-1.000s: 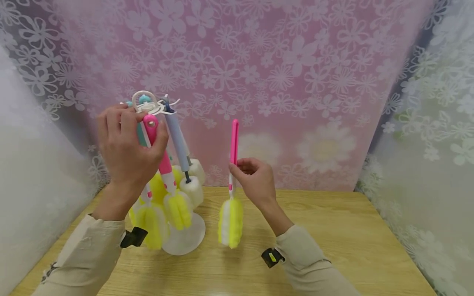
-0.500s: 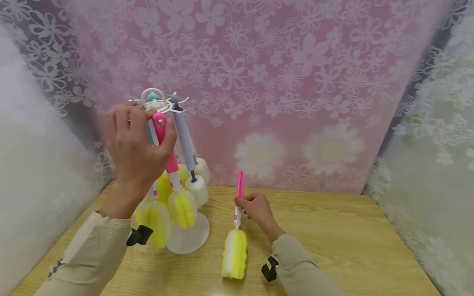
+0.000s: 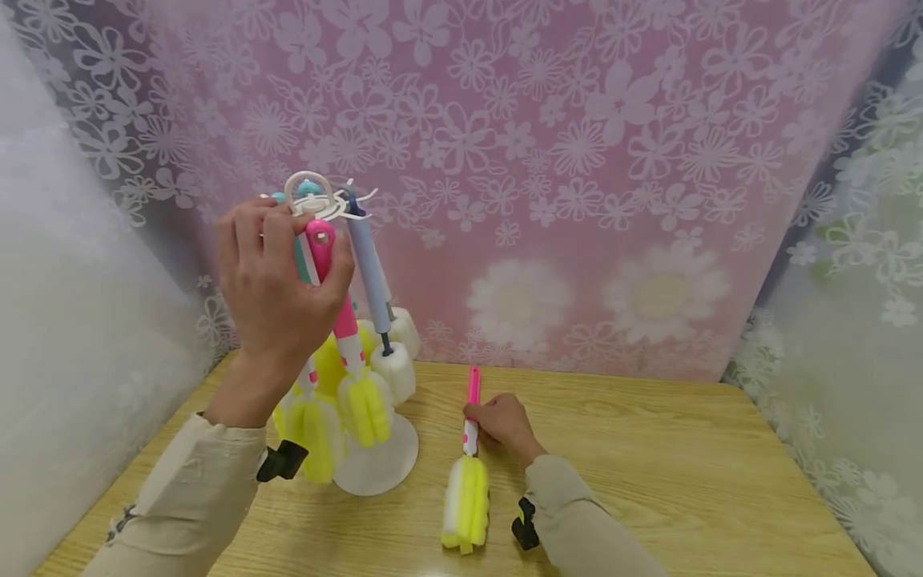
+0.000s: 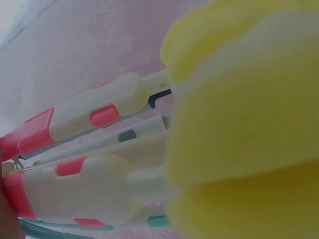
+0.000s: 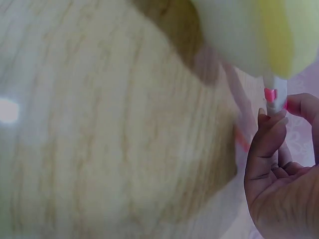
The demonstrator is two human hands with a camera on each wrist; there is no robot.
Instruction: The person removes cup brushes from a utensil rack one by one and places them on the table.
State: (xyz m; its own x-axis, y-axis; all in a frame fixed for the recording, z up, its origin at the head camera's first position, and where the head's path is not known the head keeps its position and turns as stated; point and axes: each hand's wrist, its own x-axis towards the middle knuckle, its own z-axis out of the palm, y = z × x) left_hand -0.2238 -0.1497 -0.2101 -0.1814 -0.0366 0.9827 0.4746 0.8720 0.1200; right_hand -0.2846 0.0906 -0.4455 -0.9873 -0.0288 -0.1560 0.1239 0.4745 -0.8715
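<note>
In the head view my right hand [image 3: 505, 421] pinches the pink-and-white handle of a sponge bottle brush [image 3: 465, 505], thumb and fingers on its grip. The yellow-and-white sponge head points toward me, low over the table. The right wrist view shows the same handle [image 5: 274, 94] between thumb and fingertips. At the left, my left hand [image 3: 281, 272] grips the top of a white brush stand [image 3: 380, 473], fingers curled over its hooks, thumb beside a hanging pink brush handle [image 3: 344, 320]. Close in the left wrist view is a yellow sponge head [image 4: 244, 119]; the fingers there are mostly hidden.
Several more brushes hang on the stand, among them one with a light blue handle [image 3: 371, 276] and a white sponge head [image 3: 394, 373]. The wooden table [image 3: 649, 473] ends against a pink flowered curtain [image 3: 562, 160]. Pale flowered panels [image 3: 94, 280] stand at both sides.
My right hand has lowered the bottle brush from upright beside the stand down toward the table, its sponge end tipping toward me. The left hand keeps its hold on the stand; the view shifts slightly.
</note>
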